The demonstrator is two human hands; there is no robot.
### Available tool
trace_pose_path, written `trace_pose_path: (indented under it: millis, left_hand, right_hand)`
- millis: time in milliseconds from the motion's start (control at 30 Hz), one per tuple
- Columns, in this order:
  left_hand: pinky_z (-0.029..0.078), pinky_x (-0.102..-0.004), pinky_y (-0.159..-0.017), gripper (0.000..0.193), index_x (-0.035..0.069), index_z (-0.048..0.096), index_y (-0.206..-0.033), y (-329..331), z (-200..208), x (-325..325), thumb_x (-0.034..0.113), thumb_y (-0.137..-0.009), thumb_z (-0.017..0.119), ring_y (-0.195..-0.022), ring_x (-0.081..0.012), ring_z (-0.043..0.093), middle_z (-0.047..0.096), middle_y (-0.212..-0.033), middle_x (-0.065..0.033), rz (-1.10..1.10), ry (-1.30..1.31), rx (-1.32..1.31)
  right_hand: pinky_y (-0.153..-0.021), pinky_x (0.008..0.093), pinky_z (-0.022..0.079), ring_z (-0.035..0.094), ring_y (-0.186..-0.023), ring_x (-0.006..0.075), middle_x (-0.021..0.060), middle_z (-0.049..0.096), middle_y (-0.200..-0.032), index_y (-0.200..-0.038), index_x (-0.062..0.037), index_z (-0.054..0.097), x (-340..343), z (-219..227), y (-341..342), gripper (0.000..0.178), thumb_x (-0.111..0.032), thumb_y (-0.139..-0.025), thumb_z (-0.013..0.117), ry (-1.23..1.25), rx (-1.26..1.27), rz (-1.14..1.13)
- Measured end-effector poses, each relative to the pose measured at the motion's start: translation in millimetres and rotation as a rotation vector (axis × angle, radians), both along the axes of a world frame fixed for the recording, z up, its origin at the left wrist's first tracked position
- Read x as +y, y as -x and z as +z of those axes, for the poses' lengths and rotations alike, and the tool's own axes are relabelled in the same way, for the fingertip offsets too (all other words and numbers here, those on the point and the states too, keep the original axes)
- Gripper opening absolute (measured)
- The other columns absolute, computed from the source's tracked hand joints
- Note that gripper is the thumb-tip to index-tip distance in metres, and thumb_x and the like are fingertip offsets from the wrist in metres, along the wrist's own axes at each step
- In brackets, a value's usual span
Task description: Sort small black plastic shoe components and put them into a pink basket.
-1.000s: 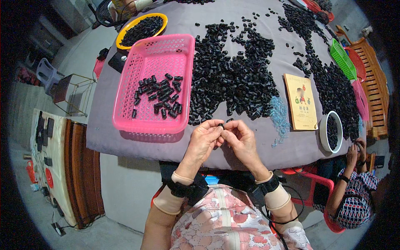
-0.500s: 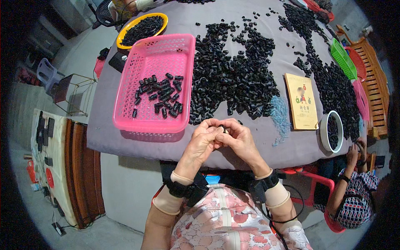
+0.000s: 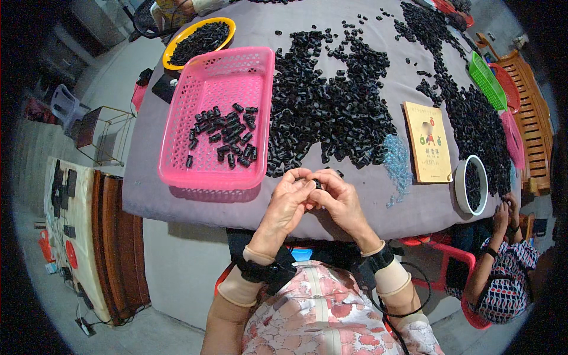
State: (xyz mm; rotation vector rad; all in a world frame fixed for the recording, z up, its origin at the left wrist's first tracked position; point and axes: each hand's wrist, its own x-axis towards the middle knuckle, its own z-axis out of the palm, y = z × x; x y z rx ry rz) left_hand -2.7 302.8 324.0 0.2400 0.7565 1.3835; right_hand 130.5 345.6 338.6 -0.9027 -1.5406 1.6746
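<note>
At the table's near edge my two hands meet, fingertips pinched together. My left hand and my right hand are both closed on one small black plastic part, mostly covered by the fingers. Just beyond them spreads a large pile of short black tubular plastic pieces. To the left of the pile stands a pink perforated basket. Several black pieces lie in its near half.
A yellow bowl of black parts stands far left. Right of the pile are small clear-blue pieces, a tan booklet and a white bowl. Another black pile lies beyond. A co-worker's hands are at the right edge.
Both hands stay in nearly the same place. My fingers have shifted slightly around the small black part, and the whole view has moved a little.
</note>
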Motion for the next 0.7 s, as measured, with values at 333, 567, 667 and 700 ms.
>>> trace_pose_path:
  millis: [333,567,667,700]
  left_hand:
    - [0.046,-0.0221,-0.059,0.033,0.005,0.039,-0.112,2.5,-0.6,-5.4,0.006,-0.086,0.059,-0.070,-0.0132,0.056,0.056,-0.094,-0.0092,-0.072,-0.114,-0.018]
    - [0.043,-0.0206,-0.056,0.029,0.008,0.043,-0.112,0.3,0.7,-4.3,0.010,-0.087,0.057,-0.075,-0.0105,0.056,0.059,-0.093,-0.0064,-0.052,-0.021,0.072]
    - [0.040,-0.0192,-0.051,0.022,0.008,0.046,-0.110,-0.8,5.6,-7.9,0.011,-0.089,0.053,-0.069,-0.0090,0.055,0.060,-0.087,-0.0058,-0.036,-0.015,0.065]
    - [0.040,-0.0192,-0.051,0.022,0.008,0.046,-0.110,-0.9,12.2,-11.1,0.011,-0.089,0.053,-0.069,-0.0090,0.055,0.060,-0.087,-0.0058,-0.043,-0.018,0.061]
  right_hand:
    - [-0.065,0.0212,0.045,0.054,-0.076,0.0083,0.0040,0.055,-0.093,-0.093,0.0005,0.062,-0.1,1.4,-0.1,0.015,-0.009,-0.081,0.062,-0.092,-0.004,-0.006]
    - [-0.062,0.0210,0.043,0.049,-0.069,0.0076,0.0045,0.055,-0.095,-0.100,-0.0014,0.062,-2.8,1.4,1.0,0.023,-0.009,-0.079,0.065,-0.110,-0.023,-0.042]
    - [-0.063,0.0214,0.043,0.049,-0.071,0.0074,0.0043,0.055,-0.096,-0.104,-0.0017,0.062,-5.1,20.9,-9.3,0.028,-0.006,-0.077,0.066,-0.067,0.009,-0.091]
    - [-0.063,0.0229,0.044,0.051,-0.071,0.0096,0.0052,0.056,-0.095,-0.101,-0.0012,0.062,-1.2,25.9,-19.6,0.026,-0.004,-0.076,0.067,-0.135,-0.076,-0.133]
